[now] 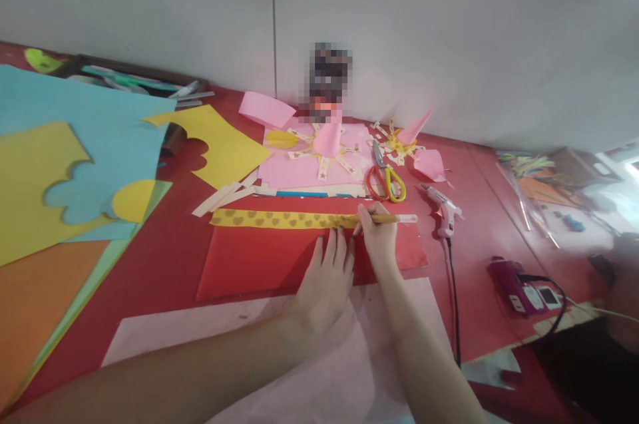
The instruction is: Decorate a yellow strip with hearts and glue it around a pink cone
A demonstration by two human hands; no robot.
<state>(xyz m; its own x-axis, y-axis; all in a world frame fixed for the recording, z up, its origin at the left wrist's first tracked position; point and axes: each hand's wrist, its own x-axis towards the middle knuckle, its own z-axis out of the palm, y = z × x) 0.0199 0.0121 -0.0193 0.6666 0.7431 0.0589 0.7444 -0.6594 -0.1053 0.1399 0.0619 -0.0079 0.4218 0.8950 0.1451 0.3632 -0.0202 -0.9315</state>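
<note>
A long yellow paper strip (272, 219) lies across the top of a red board (259, 264); brown hearts run along it from the left end to near my right hand. Gripped in my right hand (378, 237) is a pen (402, 218) with a gold-brown barrel and a clear end, held almost level over the strip's right part. Its tip is hard to make out by the fingers. My left hand (327, 277) rests flat with fingers stretched out, fingertips at the strip's lower edge. Just beyond the strip lie scissors (387, 178) with red and yellow handles.
Pink paper cones (328, 139) with patterned strips stand at the back. A glue gun (443, 210) with a black cord lies right, near a purple power strip (516, 287). Coloured paper sheets (44, 317) cover the left. Part of another person (584, 357) shows at far right.
</note>
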